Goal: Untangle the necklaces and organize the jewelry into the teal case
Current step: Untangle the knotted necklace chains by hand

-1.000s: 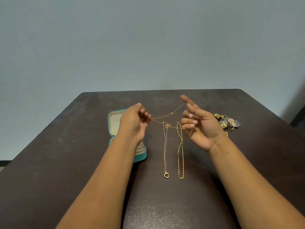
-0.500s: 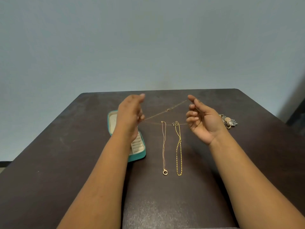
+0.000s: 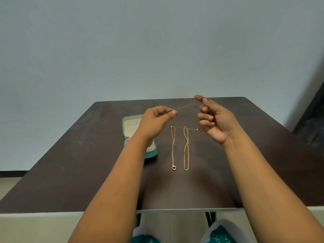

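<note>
The dark brown wooden table (image 3: 87, 163) looks matt and scuffed. The flat-linked yellow-gold metal chain (image 3: 186, 151) glints. The teal case (image 3: 150, 155) shows a soft cream lining.

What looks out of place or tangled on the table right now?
Nothing looks damaged. The thin gold chain is stretched between the left hand and right hand; its lower strand crosses the tops of the ring-pendant necklace and yellow link chain, possibly snagged.

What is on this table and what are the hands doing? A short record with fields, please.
Table: dark tabletop
Teal case: open, left of the chains
Ring-pendant necklace: lies straight
Yellow chain: lies beside it
Thin chain: held in the air between both hands
Left hand: pinches one end
Right hand: pinches the other end
</note>
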